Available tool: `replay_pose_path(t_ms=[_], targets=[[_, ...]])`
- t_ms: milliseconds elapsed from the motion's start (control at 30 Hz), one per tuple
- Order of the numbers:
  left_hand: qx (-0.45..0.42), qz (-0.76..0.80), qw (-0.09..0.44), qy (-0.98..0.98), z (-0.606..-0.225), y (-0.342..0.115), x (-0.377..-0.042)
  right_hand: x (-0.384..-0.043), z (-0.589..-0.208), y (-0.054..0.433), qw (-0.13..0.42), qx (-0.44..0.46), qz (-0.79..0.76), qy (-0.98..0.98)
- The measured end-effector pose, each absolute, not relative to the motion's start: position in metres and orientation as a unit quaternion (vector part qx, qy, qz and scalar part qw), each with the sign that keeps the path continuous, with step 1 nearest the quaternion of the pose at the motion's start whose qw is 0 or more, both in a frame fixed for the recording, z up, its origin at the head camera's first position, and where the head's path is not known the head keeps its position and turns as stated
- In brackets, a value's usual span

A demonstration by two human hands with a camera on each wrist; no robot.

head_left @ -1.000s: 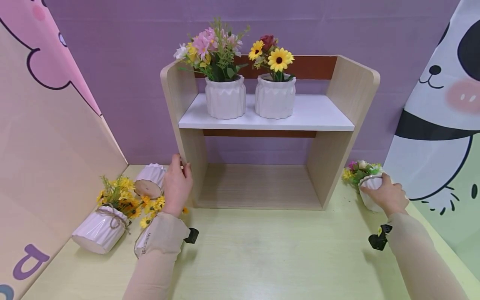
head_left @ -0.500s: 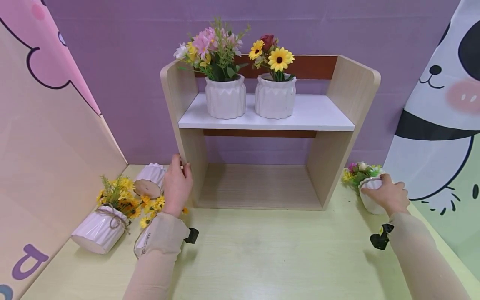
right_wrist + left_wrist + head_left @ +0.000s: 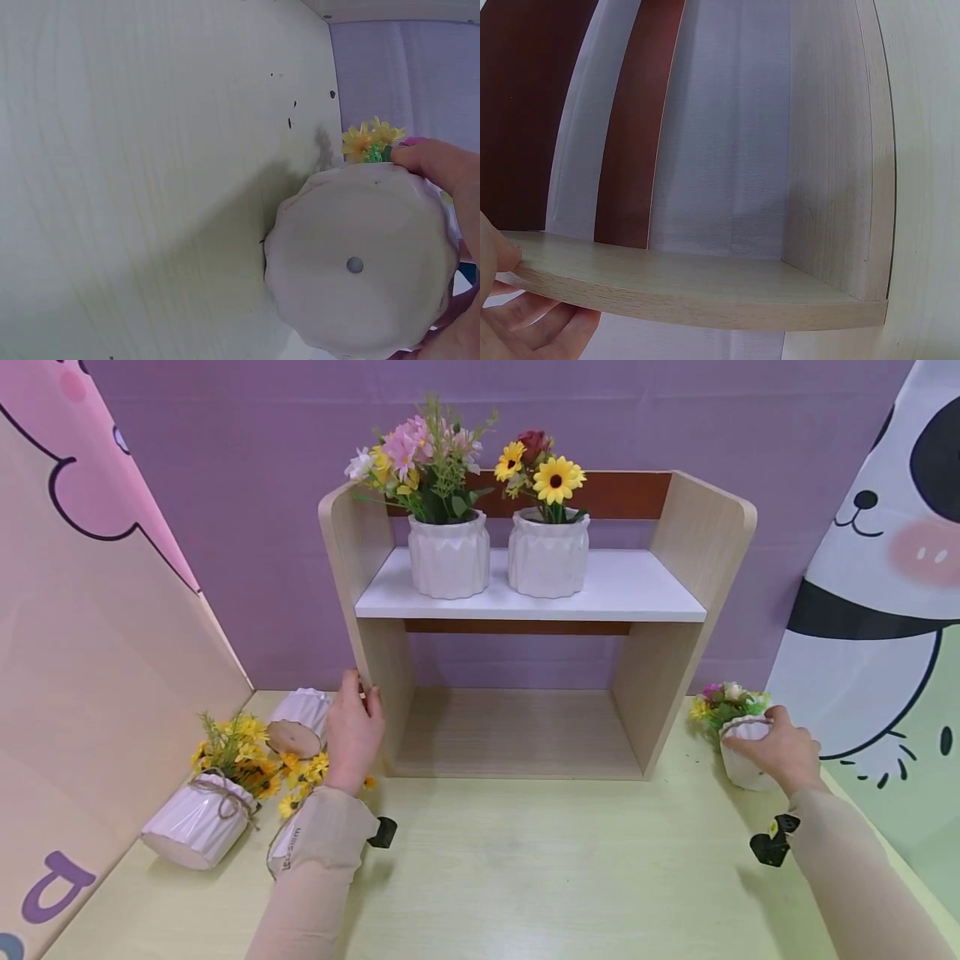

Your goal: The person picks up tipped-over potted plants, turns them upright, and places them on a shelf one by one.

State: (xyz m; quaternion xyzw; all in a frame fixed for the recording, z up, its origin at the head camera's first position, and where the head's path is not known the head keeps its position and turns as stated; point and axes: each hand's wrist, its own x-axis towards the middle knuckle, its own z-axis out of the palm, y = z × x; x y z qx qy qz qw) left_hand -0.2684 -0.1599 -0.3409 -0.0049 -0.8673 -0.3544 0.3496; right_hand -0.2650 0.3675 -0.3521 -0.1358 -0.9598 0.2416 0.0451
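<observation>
A purple backdrop (image 3: 262, 485) is spanning the rear, and a pale table (image 3: 525, 860) is spreading out in front of it. A panel with a pink cartoon figure (image 3: 112, 635) is flanking the table on the left, and a panel with a panda print (image 3: 840, 702) is bordering it on the right. Between them a two-level wooden shelf unit (image 3: 517, 735) is standing upright. On its white upper board, a pot of pink and yellow flowers (image 3: 448, 558) is standing on the left, and a pot of sunflowers (image 3: 548, 558) is standing just beside it. On the table left of the unit, a pot tied with twine (image 3: 198, 821) is lying on its side, a pot with a tan round end (image 3: 297, 735) is lying behind it, and a third pot (image 3: 280, 847) is lying partly hidden by the left sleeve (image 3: 330, 835). Right of the unit, a white pot of mixed flowers (image 3: 741, 768) is leaning over, its blooms pointing toward the backdrop. The right hand (image 3: 783, 752) is holding that pot, thumb near the rim and fingers wrapping round the outer wall. The left hand (image 3: 356, 731) is gripping the unit's left side panel by its front edge, thumb inside, fingers outside. A small round hole (image 3: 355, 265) is showing in the held pot's base.
</observation>
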Motion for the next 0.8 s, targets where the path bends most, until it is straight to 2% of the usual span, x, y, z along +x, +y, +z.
replay_pose_path(t_ms=[433,800], targets=[[-0.002,-0.353,0.349,-0.868,-0.34,-0.159,-0.268,-0.254,-0.354,0.367,0.109,-0.091,0.228,-0.963],[-0.007,-0.356,0.351,-0.866,-0.341,-0.16,-0.268,-0.245,-0.356,0.367,0.142,-0.078,0.232,-0.959]])
